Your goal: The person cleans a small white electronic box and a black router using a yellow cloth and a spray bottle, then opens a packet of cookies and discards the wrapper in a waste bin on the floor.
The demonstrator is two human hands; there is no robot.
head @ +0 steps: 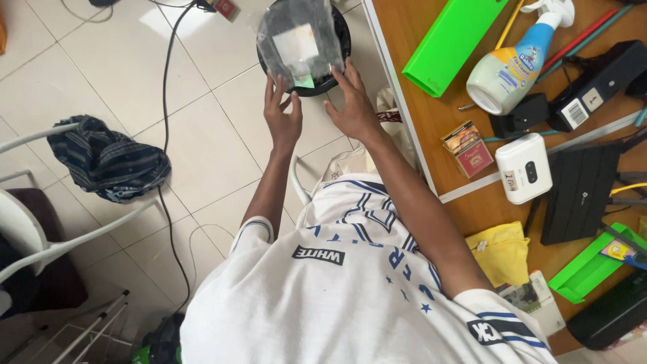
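Both hands, the left hand (282, 116) and the right hand (352, 102), are open with fingers spread against the lower edge of a clear plastic bag (298, 42) (white label inside, small green tag at its bottom) held over a round black bin (337, 40) on the tiled floor (121, 61). Right of it, the wooden table (431, 128) carries a green box (453, 42), a spray bottle (515, 62) and a small red-and-gold packet (468, 148).

Floor (202, 155): pale square tiles, under and to the left of both hands.
On the floor: a black round bin (340, 50) just beyond the fingertips; a black cable (165, 135) and a crumpled dark striped cloth (108, 158) left of the left hand.
Table (418, 128): wooden with a white edge, right of the right hand.
On the table: green box (453, 42), spray bottle (515, 61), small red pack (468, 148), white device (524, 167), yellow cloth (502, 251).
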